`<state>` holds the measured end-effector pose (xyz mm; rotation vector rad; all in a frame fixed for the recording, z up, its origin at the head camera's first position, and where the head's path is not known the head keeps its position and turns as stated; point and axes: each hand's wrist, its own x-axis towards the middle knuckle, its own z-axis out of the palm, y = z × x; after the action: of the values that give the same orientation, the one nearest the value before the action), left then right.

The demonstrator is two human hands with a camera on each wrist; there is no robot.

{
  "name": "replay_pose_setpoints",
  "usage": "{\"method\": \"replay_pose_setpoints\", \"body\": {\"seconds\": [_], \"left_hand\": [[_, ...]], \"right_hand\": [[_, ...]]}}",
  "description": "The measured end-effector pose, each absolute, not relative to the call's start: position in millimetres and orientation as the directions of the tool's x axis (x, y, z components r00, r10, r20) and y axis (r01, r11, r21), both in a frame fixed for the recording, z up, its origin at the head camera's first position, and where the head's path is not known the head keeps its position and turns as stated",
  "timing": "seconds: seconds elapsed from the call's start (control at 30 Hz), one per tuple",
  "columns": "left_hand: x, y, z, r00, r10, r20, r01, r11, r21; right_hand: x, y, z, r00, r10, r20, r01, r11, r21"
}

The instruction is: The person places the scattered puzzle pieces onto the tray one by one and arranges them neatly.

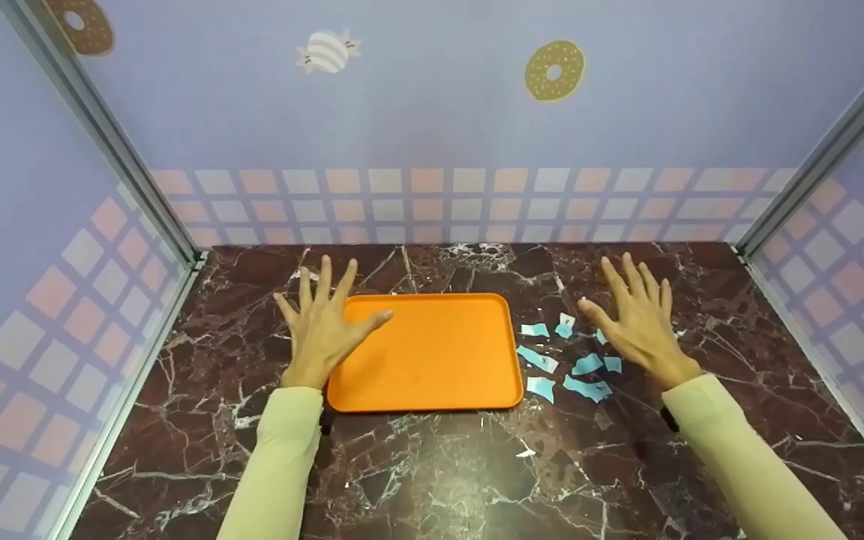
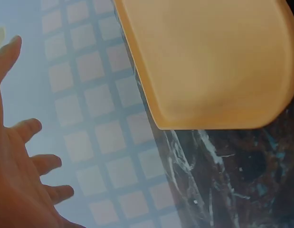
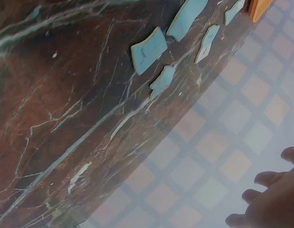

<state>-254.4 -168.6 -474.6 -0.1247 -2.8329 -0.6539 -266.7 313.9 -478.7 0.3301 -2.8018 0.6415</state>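
Observation:
An orange tray point(image 1: 424, 352) lies flat on the dark marbled table, and its rounded corner fills the upper right of the left wrist view. My left hand point(image 1: 323, 330) is spread over the tray's left edge, thumb pointing across it, holding nothing. Right of the tray are several torn light-blue scraps point(image 1: 587, 388), some with white parts; they look like paper. Just beyond these scraps, my right hand point(image 1: 638, 326) is held with fingers spread and nothing in it. In the right wrist view a blue scrap point(image 3: 149, 51) lies on the table, apart from the fingers point(image 3: 268, 178).
A lilac back wall point(image 1: 432, 112) with pink and white squares rises behind the table point(image 1: 417, 480). Side walls with grey metal corner strips point(image 1: 124, 150) stand left and right. A small white fleck point(image 1: 526, 453) lies in front of the tray.

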Motion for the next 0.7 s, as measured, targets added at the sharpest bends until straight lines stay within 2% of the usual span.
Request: {"method": "replay_pose_setpoints", "body": {"seconds": [0.47,0.7], "left_hand": [[-255,-180,-490,-0.955,-0.052,0.292,0.161,0.735,0.658],[-253,-183,-499,-0.958,-0.068,0.277,0.173,0.634,0.754]], "right_hand": [[-264,341,-477,-0.932,-0.164,0.322,-0.33,0.747,-0.576],[-262,352,-478,-0.937,-0.167,0.306,-0.327,0.725,-0.606]]}}
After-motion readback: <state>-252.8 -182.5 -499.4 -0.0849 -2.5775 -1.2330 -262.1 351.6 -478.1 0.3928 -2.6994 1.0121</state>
